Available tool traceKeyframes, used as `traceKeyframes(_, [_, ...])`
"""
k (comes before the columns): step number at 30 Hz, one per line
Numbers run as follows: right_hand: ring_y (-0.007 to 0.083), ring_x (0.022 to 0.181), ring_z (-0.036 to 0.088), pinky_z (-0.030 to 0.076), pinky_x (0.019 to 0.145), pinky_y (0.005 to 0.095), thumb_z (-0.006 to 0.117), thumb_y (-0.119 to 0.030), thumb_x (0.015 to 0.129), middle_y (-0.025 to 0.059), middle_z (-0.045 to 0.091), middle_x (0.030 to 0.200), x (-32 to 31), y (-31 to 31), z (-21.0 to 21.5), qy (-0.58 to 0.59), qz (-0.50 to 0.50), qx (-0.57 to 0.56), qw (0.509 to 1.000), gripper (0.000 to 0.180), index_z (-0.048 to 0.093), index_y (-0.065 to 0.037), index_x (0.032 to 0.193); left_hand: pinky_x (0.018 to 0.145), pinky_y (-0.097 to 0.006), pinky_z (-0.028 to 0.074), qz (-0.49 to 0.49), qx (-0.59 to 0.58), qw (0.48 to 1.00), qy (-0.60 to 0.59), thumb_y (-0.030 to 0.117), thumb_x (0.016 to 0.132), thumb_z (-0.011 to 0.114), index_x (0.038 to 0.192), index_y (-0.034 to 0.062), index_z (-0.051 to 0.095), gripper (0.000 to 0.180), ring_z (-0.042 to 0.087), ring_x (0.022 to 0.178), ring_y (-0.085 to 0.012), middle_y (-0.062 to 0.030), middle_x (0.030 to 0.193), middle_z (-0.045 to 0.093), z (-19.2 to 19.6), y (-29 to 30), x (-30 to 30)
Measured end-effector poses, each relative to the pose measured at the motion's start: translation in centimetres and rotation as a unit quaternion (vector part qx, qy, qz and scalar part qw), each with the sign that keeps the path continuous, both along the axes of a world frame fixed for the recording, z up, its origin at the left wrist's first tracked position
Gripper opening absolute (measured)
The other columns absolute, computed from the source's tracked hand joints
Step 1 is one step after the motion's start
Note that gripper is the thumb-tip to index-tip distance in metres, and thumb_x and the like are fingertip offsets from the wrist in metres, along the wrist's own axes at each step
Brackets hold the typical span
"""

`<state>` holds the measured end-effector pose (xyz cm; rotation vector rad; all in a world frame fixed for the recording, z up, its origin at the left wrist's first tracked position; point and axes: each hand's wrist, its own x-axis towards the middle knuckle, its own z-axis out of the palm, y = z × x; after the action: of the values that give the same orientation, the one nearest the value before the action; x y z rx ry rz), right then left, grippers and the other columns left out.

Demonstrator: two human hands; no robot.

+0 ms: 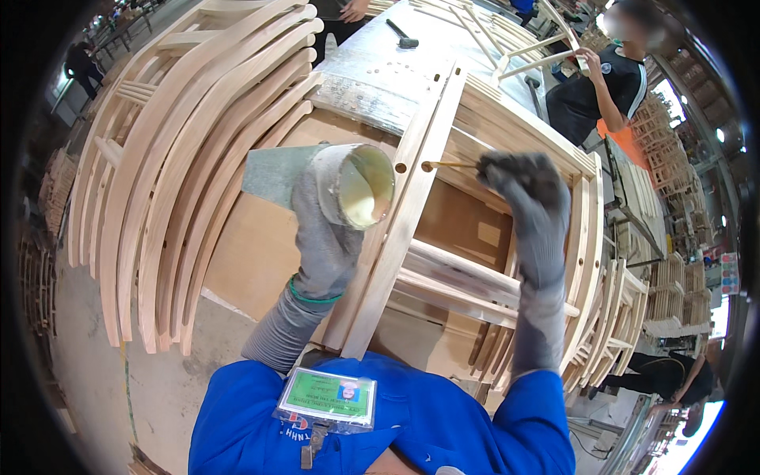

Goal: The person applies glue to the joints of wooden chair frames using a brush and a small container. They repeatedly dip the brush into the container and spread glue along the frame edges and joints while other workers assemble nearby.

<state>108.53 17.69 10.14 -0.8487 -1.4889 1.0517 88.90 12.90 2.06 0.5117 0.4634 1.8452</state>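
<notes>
My left hand [323, 237], in a grey glove, is wrapped round a round cup [324, 178] tilted toward me. Cream-white glue-like liquid [360, 207] lies inside it. A flat grey-green tapered piece [269, 176] sticks out to the left behind that hand; whether it is held too, I cannot tell. My right hand [534, 194], in a darkly stained grey glove, pinches a thin stick [457, 164]. The stick's left tip is at a round hole in a pale wooden frame rail [423, 190]. A second rail with a similar hole lies alongside, just left of it.
Curved wooden frames [170, 158] stand stacked on the left. A metal-topped table [360, 71] bears a black hammer [402, 35]. A co-worker [606, 87] at the far right holds a wooden frame [546, 55]. More frames [613, 309] stand at the right.
</notes>
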Motion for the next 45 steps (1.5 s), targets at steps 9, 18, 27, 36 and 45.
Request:
traceKeyframes(9, [0.0085,0.067,0.058,0.047,0.062,0.0231,0.063,-0.012,0.085,0.0056,0.064,0.074,-0.5,8.0,-3.3,-0.221,0.038,0.028,0.974,0.015,0.059,0.001,0.091,0.095,-0.032,0.045,0.062,-0.026,0.995,0.067,0.043,0.096,0.033,0.131,0.0132,0.038,0.046,0.046,0.118,-0.0178,-0.0037,0.128,0.046,-2.1,0.4,-1.7])
traceKeyframes(18, [0.0058,0.063,0.056,0.046,0.056,0.0207,0.065,-0.013,0.085,0.0038,0.060,0.067,-1.7,7.6,-3.9,-0.303,-0.037,0.101,0.947,0.015,0.059,0.001,0.084,0.101,-0.035,0.039,0.050,-0.047,0.998,-0.008,0.037,0.096,0.035,0.133,0.0103,0.035,0.046,0.042,0.122,-0.0199,-0.0059,0.132,0.043,-2.1,0.8,-2.2])
traceKeyframes(27, [0.0154,0.049,0.053,0.043,0.050,0.0283,0.066,-0.019,0.083,0.0088,0.058,0.058,-2.2,7.6,-3.3,-0.335,-0.039,0.151,0.929,0.021,0.056,0.000,0.080,0.102,-0.036,0.038,0.026,0.064,0.998,0.000,0.039,0.097,0.033,0.131,0.0090,0.037,0.046,0.043,0.121,-0.0215,-0.0073,0.128,0.045,-2.3,0.9,-2.1])
traceKeyframes(36, [0.0121,0.064,0.061,0.048,0.060,0.0242,0.067,-0.012,0.081,0.0111,0.066,0.076,-0.3,7.4,-3.4,-0.245,-0.014,0.098,0.964,0.017,0.059,0.001,0.089,0.093,-0.034,0.046,-0.023,-0.059,0.994,-0.086,0.046,0.095,0.035,0.127,0.0122,0.044,0.048,0.048,0.115,-0.0207,-0.0059,0.124,0.050,-1.1,1.1,-1.0])
traceKeyframes(45, [0.0199,0.086,0.065,0.054,0.070,0.0294,0.065,0.008,0.077,0.0178,0.065,0.095,-1.0,-3.7,-0.9,0.027,0.084,0.068,0.994,0.019,0.055,0.001,0.092,0.098,-0.035,0.040,0.089,0.058,0.970,0.217,0.015,0.080,0.053,0.132,0.0047,0.029,0.058,0.045,0.117,-0.0221,-0.0110,0.128,0.043,-1.6,-1.0,0.5])
